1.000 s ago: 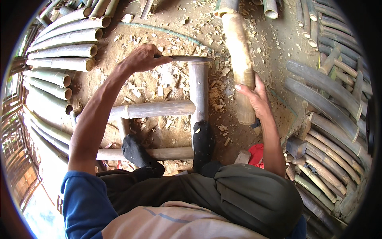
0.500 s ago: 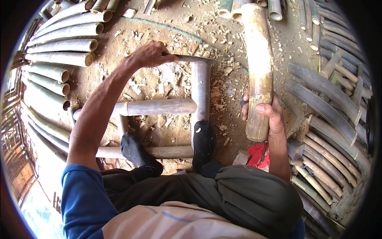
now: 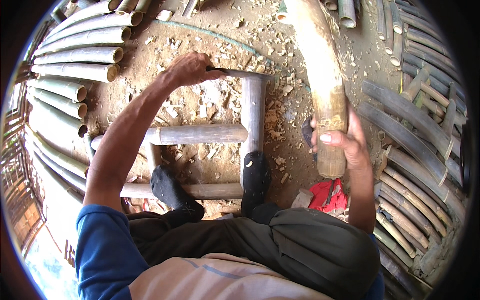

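My left hand [image 3: 189, 69] is closed round the handle of a dark knife [image 3: 240, 73]. Its blade lies across the far end of an upright-looking bamboo post [image 3: 253, 110], which a horizontal bamboo bar [image 3: 200, 134] meets from the left. Off to the right, my right hand [image 3: 345, 142] grips the near end of a thick wooden club [image 3: 320, 65], thumb on top and fingers wrapped underneath. The club points away from me; its far part is pale and frayed along one side, and its far tip leaves the picture. My black-socked feet [image 3: 256, 180] rest by the bamboo frame.
Bamboo poles [image 3: 82, 52] lie stacked at the left, with split bamboo pieces [image 3: 410, 120] piled at the right. Shavings [image 3: 275, 107] litter the dirt floor. A red cloth [image 3: 327, 195] lies near my right knee. A dark object [image 3: 307, 134] beside my right fingers is unclear.
The club has come up closer to view and shifted slightly right with my right hand, its far end now past the top edge. My left hand and the knife have stayed nearly still.
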`<state>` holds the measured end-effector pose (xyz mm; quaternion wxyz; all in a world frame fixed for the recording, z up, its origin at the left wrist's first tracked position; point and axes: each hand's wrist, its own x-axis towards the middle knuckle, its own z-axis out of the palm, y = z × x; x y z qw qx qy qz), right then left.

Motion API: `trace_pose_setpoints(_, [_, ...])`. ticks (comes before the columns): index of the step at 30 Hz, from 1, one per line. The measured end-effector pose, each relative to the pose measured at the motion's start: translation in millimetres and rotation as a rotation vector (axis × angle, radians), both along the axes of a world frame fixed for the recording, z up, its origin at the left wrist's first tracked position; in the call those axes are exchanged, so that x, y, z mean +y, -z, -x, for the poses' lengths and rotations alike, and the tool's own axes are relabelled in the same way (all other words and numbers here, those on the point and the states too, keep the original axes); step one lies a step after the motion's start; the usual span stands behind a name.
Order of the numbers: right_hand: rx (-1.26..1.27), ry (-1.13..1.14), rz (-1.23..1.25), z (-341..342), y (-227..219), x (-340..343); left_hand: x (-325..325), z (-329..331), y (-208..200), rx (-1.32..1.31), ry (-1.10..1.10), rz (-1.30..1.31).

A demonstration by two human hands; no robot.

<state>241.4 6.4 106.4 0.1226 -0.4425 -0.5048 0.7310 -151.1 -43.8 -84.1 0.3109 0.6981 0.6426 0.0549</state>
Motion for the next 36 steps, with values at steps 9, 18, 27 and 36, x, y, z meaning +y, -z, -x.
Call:
trace_pose_setpoints(9, [0.137, 0.170, -0.745, 48, -13, 26, -9, -1, 7, 0.144, -0.002, -0.116])
trace_pose_setpoints(18, [-0.167, -0.537, -0.852, 87, -112, 94, -11, 17, 13, 0.190, 0.013, -0.053])
trace_pose_setpoints(27, [-0.570, -0.529, -0.753, 68, 69, 19, 14, -12, -1, 0.064, 0.018, 0.076])
trace_pose_setpoints(36, [0.072, 0.210, -1.218, 91, -155, 55, 11, -4, 20, -0.008, 0.061, 0.015])
